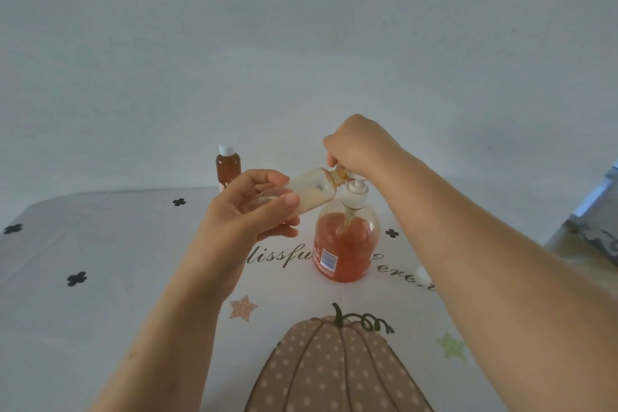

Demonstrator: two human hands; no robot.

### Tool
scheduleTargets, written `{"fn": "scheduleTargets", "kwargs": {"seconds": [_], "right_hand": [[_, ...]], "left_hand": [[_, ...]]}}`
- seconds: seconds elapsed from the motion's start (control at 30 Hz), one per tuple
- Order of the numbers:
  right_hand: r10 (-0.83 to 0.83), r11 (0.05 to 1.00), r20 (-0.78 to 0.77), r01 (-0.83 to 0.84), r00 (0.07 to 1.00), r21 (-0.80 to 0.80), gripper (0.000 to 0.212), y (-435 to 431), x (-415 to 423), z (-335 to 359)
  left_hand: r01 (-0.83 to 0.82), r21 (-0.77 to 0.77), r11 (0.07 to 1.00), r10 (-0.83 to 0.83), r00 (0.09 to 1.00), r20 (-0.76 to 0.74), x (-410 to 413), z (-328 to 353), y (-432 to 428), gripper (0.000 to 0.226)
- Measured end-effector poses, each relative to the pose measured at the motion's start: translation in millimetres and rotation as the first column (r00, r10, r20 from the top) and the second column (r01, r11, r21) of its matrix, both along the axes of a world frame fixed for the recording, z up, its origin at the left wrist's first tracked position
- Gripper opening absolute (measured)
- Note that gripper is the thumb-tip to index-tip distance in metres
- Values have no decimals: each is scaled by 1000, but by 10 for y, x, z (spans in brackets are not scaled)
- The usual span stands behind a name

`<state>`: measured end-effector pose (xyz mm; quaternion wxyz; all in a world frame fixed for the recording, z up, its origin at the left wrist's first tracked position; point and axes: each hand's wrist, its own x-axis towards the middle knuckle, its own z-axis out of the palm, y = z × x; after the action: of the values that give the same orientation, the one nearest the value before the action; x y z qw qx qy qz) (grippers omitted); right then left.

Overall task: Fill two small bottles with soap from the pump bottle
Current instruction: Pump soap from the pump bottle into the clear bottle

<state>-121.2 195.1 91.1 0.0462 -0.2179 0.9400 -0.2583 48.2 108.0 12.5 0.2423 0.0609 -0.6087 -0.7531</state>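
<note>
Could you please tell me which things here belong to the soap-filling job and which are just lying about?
Part of the job:
pump bottle, with the right hand on its top
open small bottle, held tilted by the left hand
capped small bottle at the table's far edge
loose white cap

Just there:
pumpkin-print tablecloth
grey object at the right edge

Surface: covered in white cloth printed with a dotted pumpkin, stars, black clovers and script lettering. Standing on it: pump bottle of orange soap, centre, upright; small capped bottle, amber contents, far edge; loose white cap, right of the pump bottle.
</note>
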Motion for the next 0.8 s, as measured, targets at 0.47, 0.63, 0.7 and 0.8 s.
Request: {"fn": "scheduleTargets", "kwargs": {"seconds": [0.47, 0.63, 0.7, 0.8], "right_hand": [[-26, 1000, 43, 26, 999, 19, 34, -16, -1, -92], [-39, 999, -26, 38, 999, -11, 29, 36, 47, 25], [-28, 1000, -40, 27, 999, -13, 28, 31, 23, 31], [-18, 1000, -22, 18, 1000, -23, 28, 6, -13, 6]], "left_hand": [[13, -10, 1000, -12, 999, 34, -10, -23, -48, 28], [29, 1, 1000, -29, 1000, 12, -12, -13, -12, 23], [33, -4, 999, -33, 999, 5, -11, -12, -11, 23], [36, -7, 999, -36, 999, 3, -7, -10, -5, 25]]}}
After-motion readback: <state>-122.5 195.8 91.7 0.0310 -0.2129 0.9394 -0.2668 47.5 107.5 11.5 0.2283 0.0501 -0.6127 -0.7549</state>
